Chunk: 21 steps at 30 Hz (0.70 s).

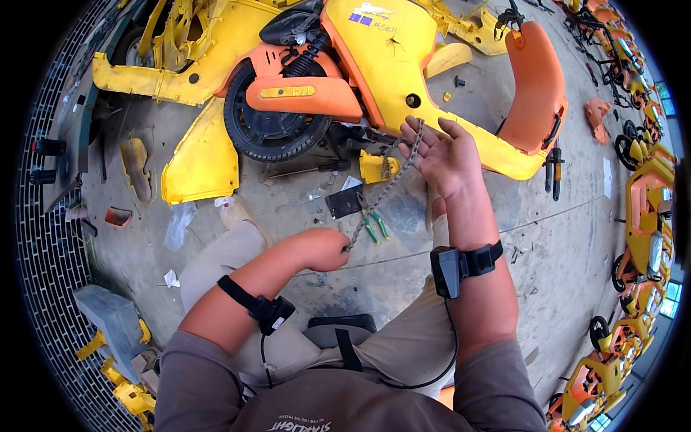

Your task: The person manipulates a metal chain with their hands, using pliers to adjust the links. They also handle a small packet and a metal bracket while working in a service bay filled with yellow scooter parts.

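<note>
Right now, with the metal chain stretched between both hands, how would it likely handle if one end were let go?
The chain probably swings limp: only the left hand and right hand hold it taut. Its metal links suggest weight. It likely won't roll.

A repair yard: dismantled scooter [360, 65], loose yellow panels [198, 155], concrete floor [561, 237].

The left hand [327, 248] hides its fingers and the chain's [385, 189] lower end.
</note>
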Each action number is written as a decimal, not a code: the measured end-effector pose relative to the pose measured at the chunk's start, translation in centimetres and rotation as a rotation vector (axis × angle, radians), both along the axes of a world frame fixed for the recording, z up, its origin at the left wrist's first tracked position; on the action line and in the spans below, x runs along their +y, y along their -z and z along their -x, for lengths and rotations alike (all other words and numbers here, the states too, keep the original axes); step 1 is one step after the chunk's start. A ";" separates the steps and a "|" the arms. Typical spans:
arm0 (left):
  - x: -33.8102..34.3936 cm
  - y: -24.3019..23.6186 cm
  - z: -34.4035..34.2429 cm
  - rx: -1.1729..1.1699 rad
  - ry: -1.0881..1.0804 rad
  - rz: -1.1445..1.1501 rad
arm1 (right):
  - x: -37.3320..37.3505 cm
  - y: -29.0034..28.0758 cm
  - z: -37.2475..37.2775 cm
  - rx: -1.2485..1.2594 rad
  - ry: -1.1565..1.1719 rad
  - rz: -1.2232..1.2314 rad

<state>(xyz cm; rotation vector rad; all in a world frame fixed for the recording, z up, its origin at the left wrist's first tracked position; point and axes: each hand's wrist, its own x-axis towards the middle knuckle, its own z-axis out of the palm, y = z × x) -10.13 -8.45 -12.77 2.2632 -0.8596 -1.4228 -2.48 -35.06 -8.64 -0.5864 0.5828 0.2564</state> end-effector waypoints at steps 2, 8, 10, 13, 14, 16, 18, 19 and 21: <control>0.0 0.1 0.1 -0.013 -0.015 -0.030 | 0.6 -0.5 0.0 -0.013 -0.010 -0.025; -0.3 -0.6 0.2 0.050 -0.149 -0.025 | 1.8 -2.7 0.3 -0.108 -0.072 -0.006; -0.2 -0.4 0.1 0.073 -0.174 -0.014 | 1.9 -2.8 0.4 -0.109 -0.108 -0.015; -0.5 -0.9 0.0 0.093 -0.144 -0.080 | 2.0 -3.0 0.5 -0.104 -0.116 -0.018; -0.5 -1.0 0.1 0.103 -0.138 -0.084 | 2.1 -3.0 0.5 -0.099 -0.115 -0.016; -0.7 -1.1 0.3 0.122 -0.127 -0.092 | 2.0 -2.9 0.5 -0.109 -0.142 -0.026; -0.6 -0.8 0.6 0.105 -0.135 -0.079 | 1.9 -2.8 0.5 -0.116 -0.166 -0.047; -0.6 -0.4 0.7 0.096 -0.140 -0.073 | 1.8 -2.6 0.4 -0.116 -0.178 -0.062; -0.3 1.0 0.7 0.004 -0.124 -0.052 | 2.1 -2.6 0.5 -0.127 -0.189 -0.068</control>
